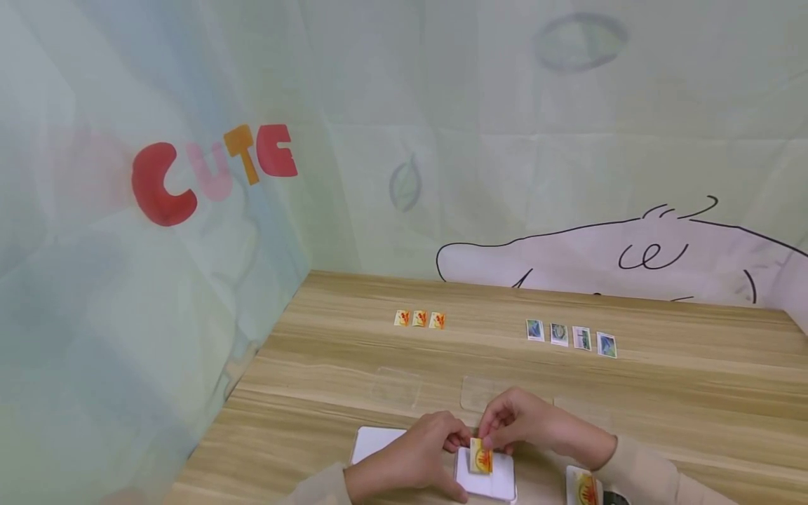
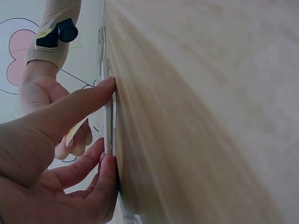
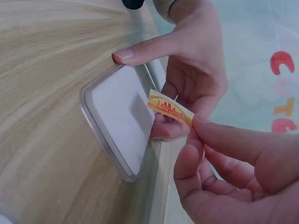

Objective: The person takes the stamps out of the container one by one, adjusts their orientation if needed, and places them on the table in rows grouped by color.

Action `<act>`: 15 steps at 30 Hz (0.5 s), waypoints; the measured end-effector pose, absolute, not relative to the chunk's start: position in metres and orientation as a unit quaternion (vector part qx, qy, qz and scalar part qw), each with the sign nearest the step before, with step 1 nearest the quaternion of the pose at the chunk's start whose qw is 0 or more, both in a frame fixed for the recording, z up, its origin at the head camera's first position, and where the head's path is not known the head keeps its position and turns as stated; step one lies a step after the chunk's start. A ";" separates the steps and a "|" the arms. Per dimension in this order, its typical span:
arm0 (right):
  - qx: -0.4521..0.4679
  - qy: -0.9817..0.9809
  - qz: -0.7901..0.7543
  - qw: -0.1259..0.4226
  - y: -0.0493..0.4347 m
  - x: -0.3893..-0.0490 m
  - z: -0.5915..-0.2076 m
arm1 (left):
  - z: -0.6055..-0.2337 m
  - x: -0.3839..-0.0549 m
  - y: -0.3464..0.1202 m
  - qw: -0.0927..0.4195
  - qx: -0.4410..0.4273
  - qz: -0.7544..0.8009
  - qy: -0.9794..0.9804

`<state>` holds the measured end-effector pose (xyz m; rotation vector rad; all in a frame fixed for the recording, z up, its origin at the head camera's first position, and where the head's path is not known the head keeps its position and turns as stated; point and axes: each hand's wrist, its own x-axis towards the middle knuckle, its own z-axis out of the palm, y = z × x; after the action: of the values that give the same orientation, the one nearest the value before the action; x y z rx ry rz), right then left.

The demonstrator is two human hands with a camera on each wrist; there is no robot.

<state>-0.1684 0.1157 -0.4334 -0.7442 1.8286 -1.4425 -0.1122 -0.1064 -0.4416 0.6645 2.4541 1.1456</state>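
Observation:
My right hand [image 1: 520, 424] pinches a yellow and orange stamp [image 3: 170, 109] with a skyline print between thumb and fingertips. The stamp is tilted just above a white rectangular case [image 3: 121, 116] with a clear rim, which lies flat on the table. My left hand [image 1: 419, 449] grips that case by its edges, the thumb [image 2: 96, 95] at one side and the fingers at the other. In the head view the stamp covers part of the case's white face.
Three orange stamps [image 1: 419, 319] lie in a row farther back, with several bluish stamps [image 1: 559, 334] to their right. Faint clear plates [image 1: 395, 387] lie in between. Another white case [image 1: 375, 440] is by the left forearm; one with an orange stamp [image 1: 586, 489] lies near the right forearm.

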 end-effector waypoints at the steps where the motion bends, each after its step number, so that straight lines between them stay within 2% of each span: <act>1: -0.283 0.704 -0.555 0.341 0.116 -0.169 -0.433 | -0.442 -0.112 -0.107 0.175 0.236 0.405 0.866; 15: -0.255 0.710 -0.557 0.347 0.121 -0.175 -0.426 | -0.445 -0.114 -0.107 0.168 0.244 0.417 0.859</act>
<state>-0.1753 0.1206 -0.4258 -0.6612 1.8420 -1.4460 -0.1141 -0.1067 -0.4452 0.6950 2.4442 1.1855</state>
